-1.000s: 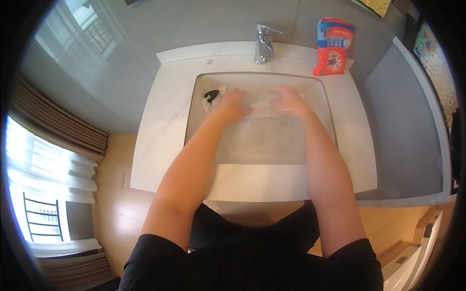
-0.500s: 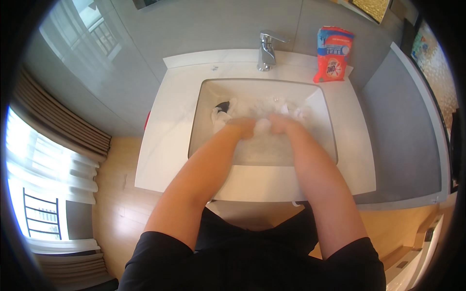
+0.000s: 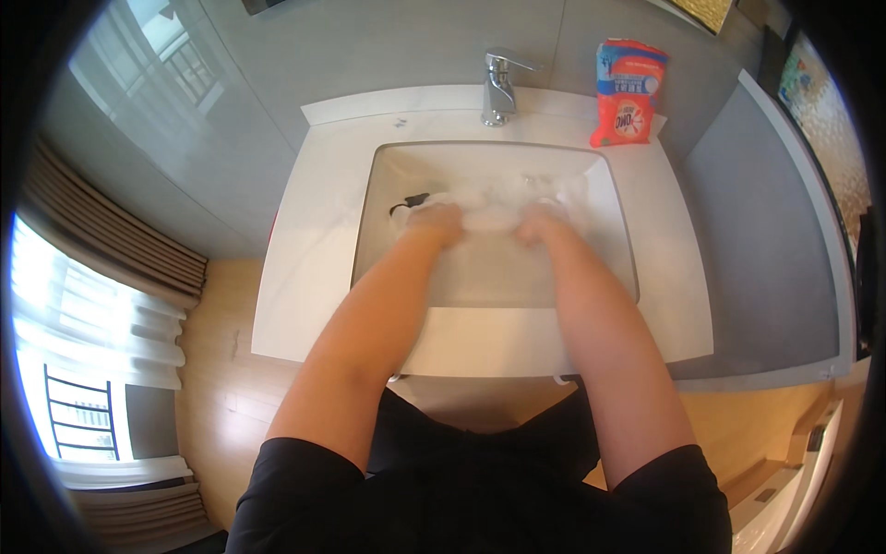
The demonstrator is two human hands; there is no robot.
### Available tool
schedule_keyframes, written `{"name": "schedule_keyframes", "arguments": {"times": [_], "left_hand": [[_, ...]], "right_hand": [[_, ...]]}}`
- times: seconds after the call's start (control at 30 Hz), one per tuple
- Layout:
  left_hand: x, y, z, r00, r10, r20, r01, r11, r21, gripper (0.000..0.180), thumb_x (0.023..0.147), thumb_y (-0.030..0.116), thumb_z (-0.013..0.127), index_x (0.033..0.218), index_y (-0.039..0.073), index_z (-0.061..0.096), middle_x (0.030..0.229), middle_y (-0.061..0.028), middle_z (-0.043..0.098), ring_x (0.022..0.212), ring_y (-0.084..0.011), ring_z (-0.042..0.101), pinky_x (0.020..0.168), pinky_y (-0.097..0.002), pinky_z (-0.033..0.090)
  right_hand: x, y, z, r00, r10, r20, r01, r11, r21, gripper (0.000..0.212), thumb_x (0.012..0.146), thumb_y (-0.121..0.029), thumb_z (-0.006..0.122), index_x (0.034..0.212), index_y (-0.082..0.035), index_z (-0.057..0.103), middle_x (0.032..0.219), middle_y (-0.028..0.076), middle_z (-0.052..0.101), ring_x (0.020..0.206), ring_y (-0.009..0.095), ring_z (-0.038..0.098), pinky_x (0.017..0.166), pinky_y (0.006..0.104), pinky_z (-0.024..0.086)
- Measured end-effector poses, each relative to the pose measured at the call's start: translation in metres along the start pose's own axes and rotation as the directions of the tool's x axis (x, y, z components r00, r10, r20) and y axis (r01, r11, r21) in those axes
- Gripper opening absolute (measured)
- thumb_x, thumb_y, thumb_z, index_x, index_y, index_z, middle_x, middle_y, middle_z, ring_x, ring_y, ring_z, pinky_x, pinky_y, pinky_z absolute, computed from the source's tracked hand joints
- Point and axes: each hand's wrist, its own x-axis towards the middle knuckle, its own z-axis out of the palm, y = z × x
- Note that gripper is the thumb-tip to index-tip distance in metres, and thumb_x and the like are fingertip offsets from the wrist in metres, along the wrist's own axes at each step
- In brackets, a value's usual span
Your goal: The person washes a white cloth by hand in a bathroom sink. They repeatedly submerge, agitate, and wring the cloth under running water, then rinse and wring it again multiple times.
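Both of my hands are in a rectangular white sink of cloudy, sudsy water. My left hand is closed on the left part of a wet white cloth; its fingertips are partly hidden by cloth and foam. About a hand's width to the right, my right hand grips the same cloth, fingers curled. The stretch between the hands lies at the water's surface. A small black piece shows beside my left hand; whether it belongs to the cloth I cannot tell.
A chrome single-lever tap stands behind the sink. On the back right of the white countertop a red and blue detergent bag leans against the grey wall. A grey panel stands right of the counter. Curtains hang at the left.
My hands have moved slightly apart, with the cloth drawn out between them. Less foam and bunched cloth shows above the water. The black piece has shifted a little left. The view has tilted slightly.
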Motion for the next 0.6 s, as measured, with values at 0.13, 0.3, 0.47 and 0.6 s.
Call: {"name": "schedule_keyframes", "arguments": {"times": [0.13,0.3,0.47,0.6], "left_hand": [[0.003,-0.014,-0.003,0.988,-0.145,-0.045,0.148,0.987,0.068,0.030,0.085,0.021,0.064,0.114,0.011,0.064,0.120,-0.0122,0.067,0.112,-0.0310,0.065,0.089,-0.0422,0.054],[-0.009,0.000,-0.011,0.992,0.070,-0.108,-0.061,0.995,0.082,0.035,0.084,0.018,0.064,0.118,0.011,0.064,0.120,-0.0146,0.066,0.116,-0.0316,0.062,0.092,-0.0427,0.052],[0.002,0.026,0.007,0.910,0.337,-0.243,-0.362,0.930,-0.067,0.049,0.077,0.014,0.069,0.123,0.008,0.054,0.119,-0.0173,0.064,0.116,-0.0356,0.059,0.091,-0.0463,0.050],[0.033,0.026,0.045,0.952,0.274,-0.134,-0.300,0.923,-0.242,0.055,0.076,0.010,0.070,0.127,0.008,0.052,0.121,-0.0193,0.063,0.116,-0.0374,0.058,0.092,-0.0474,0.049]], "right_hand": [[-0.015,0.005,-0.009,0.953,0.014,-0.303,-0.039,0.996,-0.076,0.030,0.075,-0.023,0.070,0.101,-0.010,0.074,0.104,0.015,0.072,0.101,0.030,0.069,0.089,0.0432,0.054],[-0.035,-0.006,-0.030,0.973,-0.182,-0.138,0.148,0.963,-0.226,0.039,0.070,-0.020,0.072,0.107,-0.010,0.072,0.105,0.017,0.072,0.098,0.033,0.070,0.085,0.0427,0.055],[-0.038,-0.033,-0.019,0.879,-0.443,-0.174,0.451,0.892,0.010,0.038,0.070,-0.013,0.071,0.106,-0.001,0.069,0.104,0.021,0.070,0.098,0.037,0.068,0.084,0.0445,0.054],[-0.003,-0.029,0.009,0.804,-0.561,-0.195,0.591,0.792,0.156,0.038,0.071,-0.011,0.072,0.107,-0.001,0.068,0.106,0.023,0.069,0.102,0.037,0.067,0.086,0.0439,0.054]]}}
